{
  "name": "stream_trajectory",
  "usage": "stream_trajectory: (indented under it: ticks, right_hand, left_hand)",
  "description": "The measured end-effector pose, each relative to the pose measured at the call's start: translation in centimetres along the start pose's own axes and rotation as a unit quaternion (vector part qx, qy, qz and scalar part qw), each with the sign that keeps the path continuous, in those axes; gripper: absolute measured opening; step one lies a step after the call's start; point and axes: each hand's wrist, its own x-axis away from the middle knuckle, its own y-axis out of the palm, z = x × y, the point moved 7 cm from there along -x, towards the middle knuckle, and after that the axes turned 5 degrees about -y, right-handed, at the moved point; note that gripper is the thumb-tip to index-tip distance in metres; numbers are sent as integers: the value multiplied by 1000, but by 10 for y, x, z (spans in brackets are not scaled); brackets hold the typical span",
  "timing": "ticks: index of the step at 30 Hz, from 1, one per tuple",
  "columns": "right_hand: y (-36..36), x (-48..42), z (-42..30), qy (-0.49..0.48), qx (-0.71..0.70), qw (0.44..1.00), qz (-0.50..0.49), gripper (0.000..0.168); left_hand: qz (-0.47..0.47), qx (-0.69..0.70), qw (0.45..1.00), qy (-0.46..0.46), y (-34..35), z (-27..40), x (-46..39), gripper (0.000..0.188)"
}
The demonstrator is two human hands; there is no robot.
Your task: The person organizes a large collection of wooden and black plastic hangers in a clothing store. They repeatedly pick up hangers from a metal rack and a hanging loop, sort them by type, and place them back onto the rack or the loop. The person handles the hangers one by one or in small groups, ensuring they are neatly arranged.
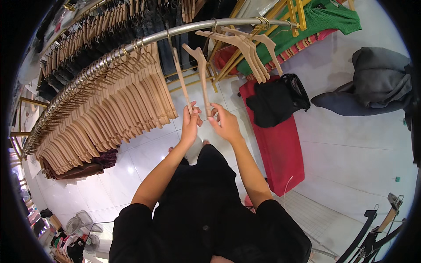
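My left hand (189,126) pinches the lower end of a wooden clothes hanger (180,77), which hangs by its hook from a curved metal rail (187,27). Close by on the right, my right hand (227,123) has thumb and forefinger at the lower end of a second wooden hanger (202,75). Its hook goes up to the same rail. Neither of these hangers carries a garment. Left of my hands, a dense row of bare wooden hangers (121,108) fills the rail. Several more wooden hangers (248,49) hang near the rail's right end.
Behind the rail, dark trousers (70,65) hang on another rack. A green knit garment (342,16) drapes at the upper right. On the right, a red bench (283,154) bears a black bag (273,98). Black hangers (365,236) stand at the lower right.
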Motion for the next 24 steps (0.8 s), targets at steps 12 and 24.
stream_trajectory:
  ticks: [12,24]
  right_hand:
    - [-255,-121,175,29,205,935,289,33]
    - [-133,-155,197,-4,-134,982,133,40]
  left_hand:
    - [0,24,1000,1,39,24,-6,29]
    - [98,-129,982,-100,-36,20,-17,31]
